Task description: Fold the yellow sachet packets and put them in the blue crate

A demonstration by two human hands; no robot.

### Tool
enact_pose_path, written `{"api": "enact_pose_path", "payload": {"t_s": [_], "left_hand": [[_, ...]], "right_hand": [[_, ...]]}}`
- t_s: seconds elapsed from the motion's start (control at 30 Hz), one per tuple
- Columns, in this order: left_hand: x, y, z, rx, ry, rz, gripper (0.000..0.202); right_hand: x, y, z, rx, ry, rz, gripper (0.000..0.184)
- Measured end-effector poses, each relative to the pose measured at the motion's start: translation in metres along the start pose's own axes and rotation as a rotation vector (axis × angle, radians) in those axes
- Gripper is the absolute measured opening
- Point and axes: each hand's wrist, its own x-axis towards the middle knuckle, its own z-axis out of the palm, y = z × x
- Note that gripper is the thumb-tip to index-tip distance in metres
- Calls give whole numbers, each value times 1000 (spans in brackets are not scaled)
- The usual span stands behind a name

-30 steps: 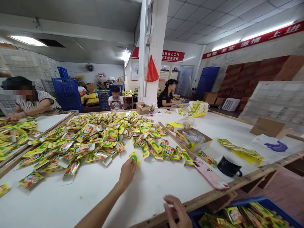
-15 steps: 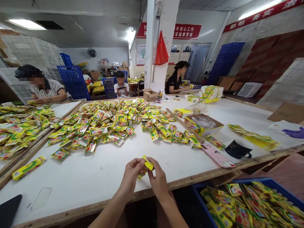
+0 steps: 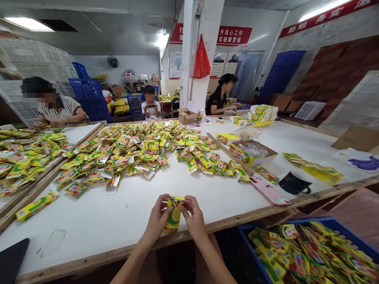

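Observation:
Near the front edge of the white table, a small yellow and green carton [image 3: 175,217] stands roughly upright between my hands. My left hand [image 3: 159,216] pinches it on the left, the thumb on its front near the top. On the other side my right hand [image 3: 193,215] grips its upper right part with thumb and fingers. The top flap looks bent over between the fingertips; whether it is fully closed I cannot tell. Beyond my hands lies a wide pile of similar small cartons [image 3: 118,159], some with white flaps sticking out.
A blue crate [image 3: 245,240] of similar cartons stands below the table at right. On the table's right are a black mug [image 3: 294,182], a pink phone-like item [image 3: 269,190] and an open box [image 3: 263,157] of clear plastic. One long carton [image 3: 37,206] lies left. Co-workers sit beyond.
The carton has turned from tilted and mostly covered by my fingers to upright, its front facing me. Both hands have shifted slightly and now hold its upper sides.

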Motion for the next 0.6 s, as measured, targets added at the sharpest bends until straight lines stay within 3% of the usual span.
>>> {"api": "enact_pose_path", "payload": {"t_s": [0.13,0.3,0.43,0.5,0.6], "left_hand": [[5,3,-9,-12,-70,-26,33],[10,2,-12,-49,-77,-24,41],[11,-2,-12,27,38,-27,45],[11,-3,-10,70,103,-27,42],[11,-1,-5,67,116,-31,39]], "right_hand": [[6,2,9,43,-33,8,28],[18,-4,10,4,43,-19,42],[27,-22,-1,-247,-32,-173,24],[29,-27,-4,-235,-130,-128,21],[30,-28,-3,-28,-223,71,23]]}}
